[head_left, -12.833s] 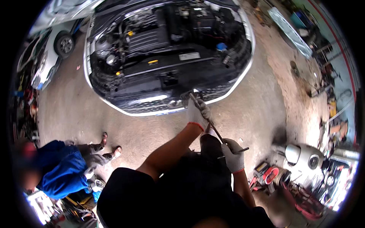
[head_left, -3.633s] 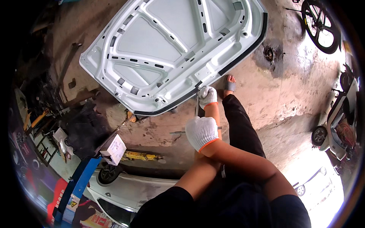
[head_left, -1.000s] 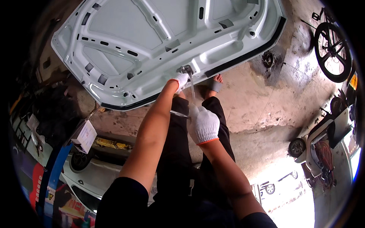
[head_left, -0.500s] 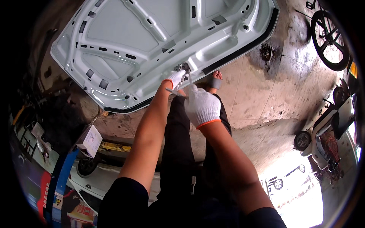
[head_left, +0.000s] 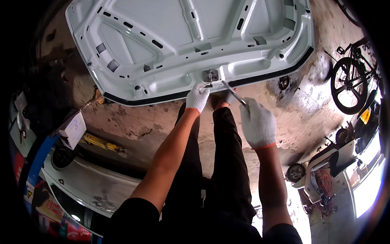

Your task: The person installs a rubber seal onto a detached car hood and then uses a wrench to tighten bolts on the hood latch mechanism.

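A light grey-white car hood (head_left: 134, 90) lies with its ribbed inner side up in front of me. Near the middle of its near edge sits a metal hood latch (head_left: 210, 75). My left hand (head_left: 198, 96), in a white knit glove with an orange cuff, is closed at the latch's near end; what its fingertips pinch is too small to make out. Also gloved, my right hand (head_left: 258, 123) is wrapped round a long metal wrench (head_left: 234, 91). The wrench slants up and left, its far tip by the hood's edge, right of the latch. Its gripped end is hidden.
My foot (head_left: 228, 97) is under the hood's near edge. A bicycle (head_left: 350, 85) and a scooter (head_left: 321, 166) stand at the right. A silver car (head_left: 97, 179), a blue post (head_left: 37, 156), a white box (head_left: 74, 130) and a yellow metal bar (head_left: 103, 142) are at the left.
My right hand has drawn the wrench away from the latch, toward the right and nearer me. My left hand has slipped off the latch's middle to its near end. The whole view has turned.
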Tool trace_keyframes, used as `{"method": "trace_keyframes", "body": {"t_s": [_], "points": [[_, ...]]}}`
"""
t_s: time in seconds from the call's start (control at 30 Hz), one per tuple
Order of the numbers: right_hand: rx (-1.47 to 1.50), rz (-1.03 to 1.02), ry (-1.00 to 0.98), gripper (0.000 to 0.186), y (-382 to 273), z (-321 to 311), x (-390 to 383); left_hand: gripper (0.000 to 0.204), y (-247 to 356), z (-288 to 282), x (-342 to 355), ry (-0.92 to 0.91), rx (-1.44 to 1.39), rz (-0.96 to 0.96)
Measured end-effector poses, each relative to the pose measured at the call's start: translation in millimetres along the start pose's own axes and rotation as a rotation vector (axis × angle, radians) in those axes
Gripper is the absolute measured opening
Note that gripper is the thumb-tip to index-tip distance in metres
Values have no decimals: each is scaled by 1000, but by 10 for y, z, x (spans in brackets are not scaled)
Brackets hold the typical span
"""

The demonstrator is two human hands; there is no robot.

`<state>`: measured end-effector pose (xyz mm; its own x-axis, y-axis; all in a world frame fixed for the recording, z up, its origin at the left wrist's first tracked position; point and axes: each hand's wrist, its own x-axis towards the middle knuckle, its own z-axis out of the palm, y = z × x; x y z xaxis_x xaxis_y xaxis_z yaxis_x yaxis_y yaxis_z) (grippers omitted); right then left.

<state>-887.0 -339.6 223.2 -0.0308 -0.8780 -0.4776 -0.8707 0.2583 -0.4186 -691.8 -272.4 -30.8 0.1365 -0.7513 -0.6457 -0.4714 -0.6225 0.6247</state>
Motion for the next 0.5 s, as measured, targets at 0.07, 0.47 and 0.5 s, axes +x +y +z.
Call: {"method": "trace_keyframes", "body": {"t_s": [0.07, 0.47, 0.5], "points": [[36, 80, -66, 21, -16, -205, -45, 34, 8, -34, -20, -16, 1, 38], [-434, -478, 365, 23, 1425, 778, 931, 21, -299, -668, 699, -314, -861, -145], [-437, -542, 372, 23, 1593, 923, 1096, 21, -175, -782, 736, -339, -906, -209]]}}
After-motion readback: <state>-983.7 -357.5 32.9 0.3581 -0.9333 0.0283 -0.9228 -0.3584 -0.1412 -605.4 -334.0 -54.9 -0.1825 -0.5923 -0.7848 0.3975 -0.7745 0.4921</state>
